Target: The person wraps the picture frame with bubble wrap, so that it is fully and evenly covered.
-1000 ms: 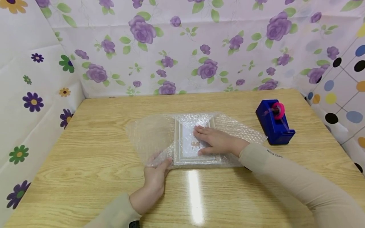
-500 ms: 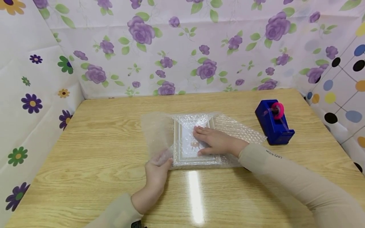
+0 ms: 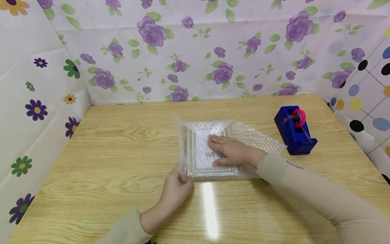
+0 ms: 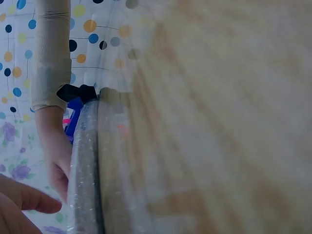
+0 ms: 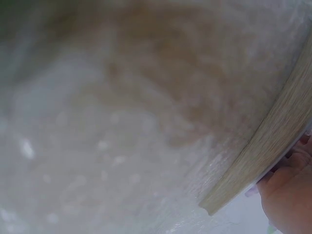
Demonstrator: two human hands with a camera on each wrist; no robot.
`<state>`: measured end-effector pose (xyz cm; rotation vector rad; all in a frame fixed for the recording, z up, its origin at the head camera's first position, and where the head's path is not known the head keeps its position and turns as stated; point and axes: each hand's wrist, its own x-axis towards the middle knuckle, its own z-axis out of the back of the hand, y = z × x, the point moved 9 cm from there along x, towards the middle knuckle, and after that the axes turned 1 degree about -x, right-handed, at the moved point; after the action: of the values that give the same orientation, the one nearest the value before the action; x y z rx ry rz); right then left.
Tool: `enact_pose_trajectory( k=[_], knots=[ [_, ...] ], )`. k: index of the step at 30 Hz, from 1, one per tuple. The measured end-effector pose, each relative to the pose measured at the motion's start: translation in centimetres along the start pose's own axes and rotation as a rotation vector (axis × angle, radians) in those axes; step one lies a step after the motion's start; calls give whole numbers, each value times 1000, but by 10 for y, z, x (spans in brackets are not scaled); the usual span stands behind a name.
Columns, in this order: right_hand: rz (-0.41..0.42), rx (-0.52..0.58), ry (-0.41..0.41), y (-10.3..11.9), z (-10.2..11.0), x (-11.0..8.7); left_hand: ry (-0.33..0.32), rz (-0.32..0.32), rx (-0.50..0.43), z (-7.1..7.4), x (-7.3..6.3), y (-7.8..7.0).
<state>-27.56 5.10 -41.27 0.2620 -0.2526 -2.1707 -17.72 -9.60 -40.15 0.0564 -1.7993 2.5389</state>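
Observation:
A pale picture frame (image 3: 191, 159) lies flat near the middle of the table under clear bubble wrap (image 3: 254, 135). My right hand (image 3: 233, 151) rests with its fingers straight on the wrapped front of it. At the frame's lower left corner, my left hand (image 3: 176, 189) pinches the left flap of the wrap, which stands up along the frame's left side. In the left wrist view, the wrapped edge shows beside my left hand's finger (image 4: 36, 200), with the right hand (image 4: 57, 158) beyond. Blur covers most of the right wrist view.
To the right of the wrap stands a blue tape dispenser (image 3: 295, 130) with a pink-cored roll; the wrap's right tip reaches close to its base. The wooden table (image 3: 115, 152) meets floral sheets at the back and sides.
The left flap of bubble wrap has come up and toward the right, nearer the frame. My left hand moved slightly right with it. The right hand stays on the frame.

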Motion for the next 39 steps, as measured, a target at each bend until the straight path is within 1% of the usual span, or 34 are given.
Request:
enact_pose_trajectory(
  k=[3, 5, 9, 13, 16, 21, 25, 28, 30, 32, 34, 36, 37, 39],
  knots=[
    [2, -4, -5, 1, 1, -1, 85, -11, 70, -8, 0, -4],
    [3, -4, -8, 1, 1, -1, 133, -2, 112, -12, -1, -5],
    [10, 1, -15, 2, 2, -1, 219, 20, 201, -18, -4, -5],
    [15, 1, -25, 2, 2, 0, 304, 15, 271, -22, -4, -6],
    [5, 1, -38, 0, 2, 1, 353, 3, 329, -22, -4, -5],
    [-39, 52, -60, -4, 4, 0, 408, -17, 413, -17, -3, -4],
    [-39, 55, -73, -3, 5, 0, 490, -43, 467, -15, -1, 0],
    [-26, 10, -94, -3, 6, -2, 557, -61, 451, -13, 4, 4],
    [-21, -22, -114, -3, 7, -3, 572, -75, 399, -9, 11, 6],
    [-17, -46, -135, -2, 8, -4, 590, -84, 320, -5, 19, 7],
    [-9, -61, -153, -2, 9, -5, 604, -105, 253, -1, 27, 8],
    [6, -61, -164, 0, 11, -4, 615, -129, 210, 3, 34, 7],
    [15, -61, -166, 0, 12, -4, 616, -142, 198, 4, 37, 6],
    [21, -50, -162, 0, 13, -5, 594, -166, 186, 8, 44, 4]
  ],
)
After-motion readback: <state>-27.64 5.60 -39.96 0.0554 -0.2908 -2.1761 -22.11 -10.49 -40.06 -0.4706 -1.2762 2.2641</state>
